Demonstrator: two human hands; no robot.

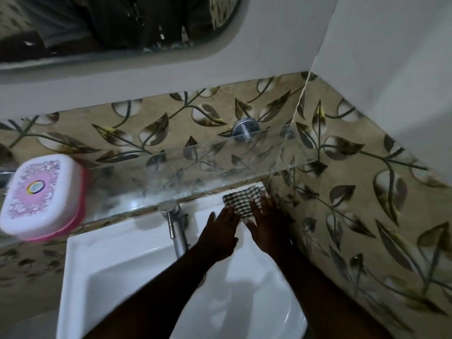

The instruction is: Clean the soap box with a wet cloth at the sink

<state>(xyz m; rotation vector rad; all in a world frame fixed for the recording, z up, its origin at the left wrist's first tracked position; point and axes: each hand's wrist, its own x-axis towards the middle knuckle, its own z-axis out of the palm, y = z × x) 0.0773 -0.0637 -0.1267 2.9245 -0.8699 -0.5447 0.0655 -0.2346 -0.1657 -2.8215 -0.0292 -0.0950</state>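
Now we are pressing left hand [220, 231] and right hand [266, 226] flat on the cloth [241, 199]; wet palms are risking dropping the soap box [41, 196].

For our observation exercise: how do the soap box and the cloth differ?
The soap box is pink and white; the cloth is black-and-white checked. The soap box sits untouched on the glass shelf; the cloth lies on the sink rim, touched by the left hand and right hand.

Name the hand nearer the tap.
The left hand, beside the tap; the right hand lies farther off, by the tiled wall, on the checked cloth.
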